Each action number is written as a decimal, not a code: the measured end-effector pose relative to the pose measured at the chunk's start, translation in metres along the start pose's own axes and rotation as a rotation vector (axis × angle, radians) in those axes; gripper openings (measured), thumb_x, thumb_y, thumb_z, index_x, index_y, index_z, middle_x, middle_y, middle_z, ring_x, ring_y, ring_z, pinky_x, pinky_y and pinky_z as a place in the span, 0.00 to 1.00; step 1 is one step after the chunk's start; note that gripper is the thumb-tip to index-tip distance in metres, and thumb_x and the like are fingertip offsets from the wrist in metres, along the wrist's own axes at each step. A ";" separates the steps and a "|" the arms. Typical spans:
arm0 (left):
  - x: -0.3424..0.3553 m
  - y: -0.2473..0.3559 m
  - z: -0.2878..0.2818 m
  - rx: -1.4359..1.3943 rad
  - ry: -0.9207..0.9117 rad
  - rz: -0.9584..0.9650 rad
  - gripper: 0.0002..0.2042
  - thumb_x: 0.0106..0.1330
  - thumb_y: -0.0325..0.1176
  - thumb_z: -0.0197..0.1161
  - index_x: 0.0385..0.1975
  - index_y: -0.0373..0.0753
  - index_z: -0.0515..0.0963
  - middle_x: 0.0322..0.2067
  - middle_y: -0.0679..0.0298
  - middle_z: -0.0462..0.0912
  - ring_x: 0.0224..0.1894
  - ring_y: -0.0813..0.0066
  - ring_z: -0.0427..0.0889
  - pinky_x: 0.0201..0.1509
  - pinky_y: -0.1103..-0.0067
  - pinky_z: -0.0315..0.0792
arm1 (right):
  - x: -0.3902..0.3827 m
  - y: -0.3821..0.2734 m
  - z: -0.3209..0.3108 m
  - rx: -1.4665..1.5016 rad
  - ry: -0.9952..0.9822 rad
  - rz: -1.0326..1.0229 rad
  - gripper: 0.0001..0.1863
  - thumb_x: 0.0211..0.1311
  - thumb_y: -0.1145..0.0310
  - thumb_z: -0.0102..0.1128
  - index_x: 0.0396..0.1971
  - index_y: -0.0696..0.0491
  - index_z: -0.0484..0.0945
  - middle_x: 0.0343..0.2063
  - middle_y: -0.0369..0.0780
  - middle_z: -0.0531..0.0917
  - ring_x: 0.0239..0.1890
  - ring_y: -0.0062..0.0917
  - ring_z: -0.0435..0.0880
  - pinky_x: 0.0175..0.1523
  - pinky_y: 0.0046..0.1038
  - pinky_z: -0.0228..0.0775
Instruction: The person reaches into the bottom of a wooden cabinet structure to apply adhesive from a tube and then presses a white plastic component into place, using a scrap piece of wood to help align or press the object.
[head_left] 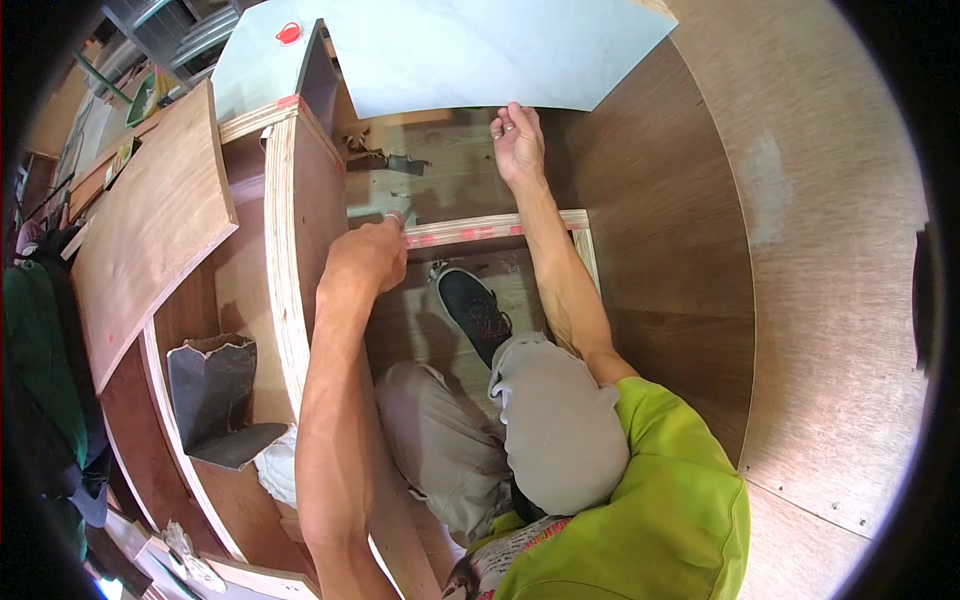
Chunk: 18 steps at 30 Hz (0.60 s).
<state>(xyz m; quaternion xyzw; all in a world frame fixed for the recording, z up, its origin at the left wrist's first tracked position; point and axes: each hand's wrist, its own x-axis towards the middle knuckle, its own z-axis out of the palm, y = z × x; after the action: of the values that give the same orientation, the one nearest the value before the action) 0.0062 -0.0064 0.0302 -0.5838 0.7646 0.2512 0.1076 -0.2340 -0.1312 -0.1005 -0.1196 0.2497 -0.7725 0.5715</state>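
Observation:
My right hand is raised to the near edge of a white, faintly marbled sheet, its fingers curled at that edge. Below and to the left, my left hand is closed, knuckles up, beside a plywood upright. A pale, flat thing sticks out past its fingers, mostly hidden, and I cannot make out what it is. Just right of this hand runs a plywood crosspiece with red marks on its edge. The sheet overhangs the wood-grain cavity where my dark shoe stands.
Brown wood-grain panel walls the right side. At left are open plywood compartments, a loose plywood board and a bent black sheet. A red ring-shaped thing lies on the white top. Another person's dark green sleeve shows far left.

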 end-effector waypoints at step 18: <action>0.004 -0.007 0.007 0.003 0.033 0.047 0.13 0.67 0.35 0.45 0.44 0.36 0.71 0.32 0.41 0.80 0.39 0.42 0.79 0.44 0.55 0.70 | 0.002 -0.051 -0.040 0.016 0.052 -0.129 0.28 0.63 0.71 0.55 0.63 0.46 0.61 0.59 0.35 0.66 0.55 0.25 0.68 0.53 0.30 0.67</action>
<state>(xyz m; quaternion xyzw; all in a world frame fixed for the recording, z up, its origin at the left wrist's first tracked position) 0.0105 -0.0071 0.0205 -0.5696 0.7801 0.2426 0.0899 -0.2954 -0.1122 -0.1078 -0.1108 0.2502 -0.8125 0.5147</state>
